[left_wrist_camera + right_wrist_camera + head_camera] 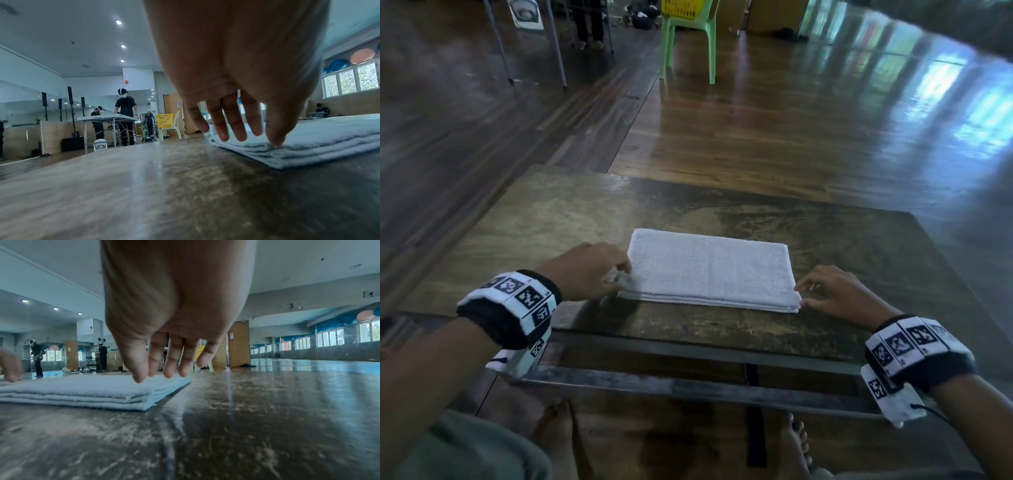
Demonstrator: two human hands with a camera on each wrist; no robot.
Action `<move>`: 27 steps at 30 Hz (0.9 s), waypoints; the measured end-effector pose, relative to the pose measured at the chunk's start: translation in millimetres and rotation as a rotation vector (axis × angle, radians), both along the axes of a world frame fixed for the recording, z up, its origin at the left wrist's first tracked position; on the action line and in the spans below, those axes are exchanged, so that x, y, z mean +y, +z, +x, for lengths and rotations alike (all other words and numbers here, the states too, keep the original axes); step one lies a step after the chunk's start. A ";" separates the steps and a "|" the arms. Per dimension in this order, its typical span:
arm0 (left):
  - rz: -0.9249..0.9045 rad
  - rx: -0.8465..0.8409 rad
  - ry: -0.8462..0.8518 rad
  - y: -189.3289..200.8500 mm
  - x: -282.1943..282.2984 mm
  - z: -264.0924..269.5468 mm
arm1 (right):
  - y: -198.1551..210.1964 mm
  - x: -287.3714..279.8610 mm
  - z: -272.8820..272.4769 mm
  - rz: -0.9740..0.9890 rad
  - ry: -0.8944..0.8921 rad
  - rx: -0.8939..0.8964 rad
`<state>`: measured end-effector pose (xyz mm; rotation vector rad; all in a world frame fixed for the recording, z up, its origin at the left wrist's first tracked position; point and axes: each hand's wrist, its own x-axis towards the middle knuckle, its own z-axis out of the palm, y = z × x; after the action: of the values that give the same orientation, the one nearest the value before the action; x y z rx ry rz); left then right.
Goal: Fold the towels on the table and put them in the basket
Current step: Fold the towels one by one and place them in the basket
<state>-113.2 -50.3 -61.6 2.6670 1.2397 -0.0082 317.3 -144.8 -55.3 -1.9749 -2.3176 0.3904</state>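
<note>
A white towel [709, 270], folded into a flat rectangle of several layers, lies in the middle of the wooden table [551, 222]. My left hand [625, 272] is at the towel's left edge, fingers straight. In the left wrist view the left hand [246, 138] has its thumb tip touching the towel [329, 138] at its near corner. My right hand [801, 294] is at the towel's near right corner. In the right wrist view the right hand [160, 376] has its fingers spread just above the towel [72, 387]. A yellow basket [683, 8] stands far off on a chair.
The basket sits on a green plastic chair [688, 44] across a glossy wooden floor. The table's metal-framed front edge [688, 349] is close to me, with my bare feet below. In the left wrist view, people stand at a folding table [107, 117] to the left.
</note>
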 end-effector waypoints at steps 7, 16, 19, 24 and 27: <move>-0.075 -0.066 -0.006 -3.1 -7.6 2.3 | -4.2 2.4 -14.8 -0.069 0.110 0.069; -0.110 -0.215 0.011 -9.6 -5.2 -0.2 | -12.6 6.0 -16.2 0.001 0.054 0.085; -0.097 -0.165 0.029 -9.7 -5.8 2.0 | -11.2 5.8 -16.6 0.017 0.049 0.089; -0.149 -0.152 0.042 -9.3 -11.1 -3.9 | -1.6 4.8 -16.0 -0.107 0.053 0.045; -0.139 -0.147 0.030 -4.8 -20.4 -3.5 | 6.9 11.8 -17.3 -0.182 0.042 -0.047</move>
<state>-116.7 -70.6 -66.4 2.4822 1.1872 0.1014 300.0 -133.0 -48.4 -2.0370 -2.4347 0.5847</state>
